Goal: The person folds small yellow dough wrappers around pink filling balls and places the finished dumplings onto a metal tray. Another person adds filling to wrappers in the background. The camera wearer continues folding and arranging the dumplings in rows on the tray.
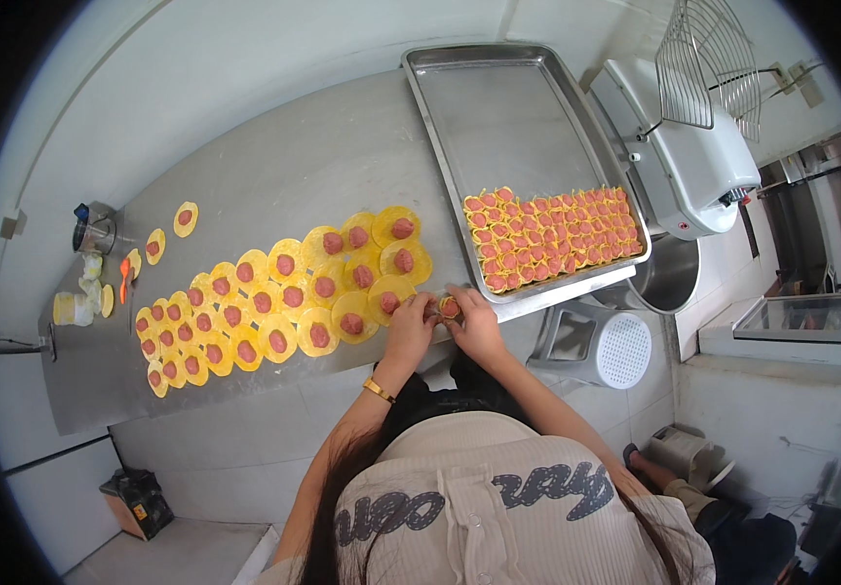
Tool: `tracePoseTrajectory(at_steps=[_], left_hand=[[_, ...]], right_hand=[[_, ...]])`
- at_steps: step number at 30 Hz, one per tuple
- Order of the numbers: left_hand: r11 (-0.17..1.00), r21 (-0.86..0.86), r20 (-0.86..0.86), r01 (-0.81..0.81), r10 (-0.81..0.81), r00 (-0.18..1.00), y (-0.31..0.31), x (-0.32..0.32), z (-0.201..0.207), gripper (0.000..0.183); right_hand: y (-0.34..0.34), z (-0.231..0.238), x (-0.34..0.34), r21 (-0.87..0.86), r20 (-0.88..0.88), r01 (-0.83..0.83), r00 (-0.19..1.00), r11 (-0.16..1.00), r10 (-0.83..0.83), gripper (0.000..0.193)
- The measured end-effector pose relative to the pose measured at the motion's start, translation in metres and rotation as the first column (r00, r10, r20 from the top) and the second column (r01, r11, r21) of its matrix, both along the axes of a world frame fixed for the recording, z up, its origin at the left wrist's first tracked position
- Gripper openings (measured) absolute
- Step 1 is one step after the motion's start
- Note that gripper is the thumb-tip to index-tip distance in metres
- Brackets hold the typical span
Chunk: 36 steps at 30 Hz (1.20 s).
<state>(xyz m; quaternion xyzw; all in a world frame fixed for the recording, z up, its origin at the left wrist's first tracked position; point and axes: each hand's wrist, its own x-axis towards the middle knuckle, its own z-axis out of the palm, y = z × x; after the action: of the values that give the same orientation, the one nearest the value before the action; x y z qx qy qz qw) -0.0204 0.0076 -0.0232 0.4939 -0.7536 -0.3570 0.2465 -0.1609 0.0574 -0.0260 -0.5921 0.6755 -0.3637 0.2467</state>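
Note:
Between my two hands, at the table's front edge, is a small open-topped dumpling with a yellow wrapper and pink meat filling. My right hand has its fingers closed round it. The fingertips of my left hand pinch its other side. Left of my hands, rows of flat round yellow wrappers lie on the steel table, each with a lump of pink meat in its middle. Nearest my left hand is a meat-topped wrapper. Beyond my right hand, a metal tray holds packed rows of finished dumplings in its near part.
An orange-red utensil, wrapper stacks and a jar stand at the table's far left. Right of the tray are a white machine, wire guards, a steel bowl and a white stool. Another person's leg shows lower right.

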Motion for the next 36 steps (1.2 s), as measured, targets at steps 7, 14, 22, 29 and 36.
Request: tracePoseTrajectory(at_steps=[7,14,22,29,36], left_hand=[[0.999,0.021,-0.075,0.026,-0.025,0.997,0.0,0.003,0.0,0.026],[0.971,0.239,-0.087,-0.013,0.035,0.996,0.01,0.018,0.023,0.025],[0.924,0.354,-0.116,-0.142,0.194,0.974,0.047,0.072,0.028,0.023],[0.877,0.346,-0.027,-0.334,0.365,0.931,0.096,0.079,0.028,0.023],[0.835,0.348,0.04,-0.426,0.441,0.897,0.125,0.062,0.027,0.023]], right_hand=[[-0.006,0.002,0.002,-0.018,-0.091,-0.106,0.99,0.994,0.104,0.041],[-0.022,0.039,-0.036,-0.089,0.044,-0.143,0.988,0.986,0.147,0.028],[-0.145,0.047,-0.194,0.0,-0.228,-0.012,0.974,1.0,0.012,0.033],[-0.192,0.014,-0.222,0.155,-0.39,-0.296,0.859,0.943,0.333,0.04],[-0.184,0.024,-0.228,0.167,-0.368,-0.491,0.773,0.855,0.516,0.025]])
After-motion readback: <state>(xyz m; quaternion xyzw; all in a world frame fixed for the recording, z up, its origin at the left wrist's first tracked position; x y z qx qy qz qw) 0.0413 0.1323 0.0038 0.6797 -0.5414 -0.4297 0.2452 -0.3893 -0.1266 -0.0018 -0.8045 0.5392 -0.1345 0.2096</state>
